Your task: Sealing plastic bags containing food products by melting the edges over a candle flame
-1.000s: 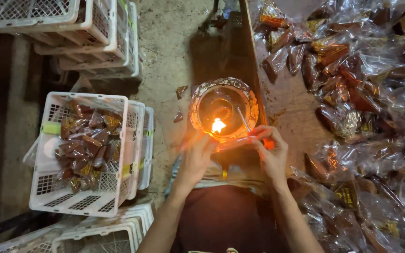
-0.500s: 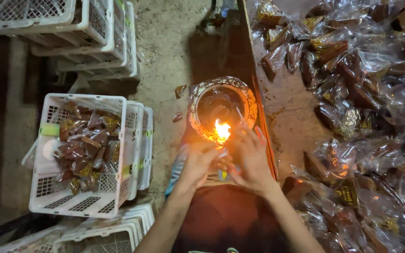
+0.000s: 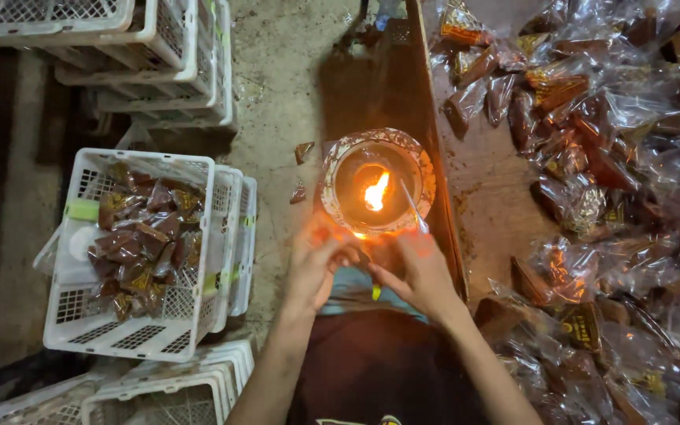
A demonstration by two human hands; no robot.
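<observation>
A round bowl [image 3: 332, 169] with a small flame [image 3: 375, 191] burning inside stands on a dark stand in front of me. A thin stick [image 3: 413, 206] leans in the bowl. My left hand [image 3: 315, 266] and my right hand [image 3: 420, 271] meet just below the bowl's near rim. Their fingertips pinch a small dark packet [image 3: 367, 260] between them, close to the flame. Most of the packet is hidden by the fingers and the glow.
A white crate [image 3: 72, 315] holding several brown packets [image 3: 139, 236] stands at my left. More white crates [image 3: 159, 39] are stacked behind it and near my knee. A brown table [image 3: 489, 197] at the right carries a heap of clear-wrapped packets [image 3: 615, 142].
My hands have drawn closer together and lower, from beside the flame to just under the bowl's near rim. The view has shifted slightly.
</observation>
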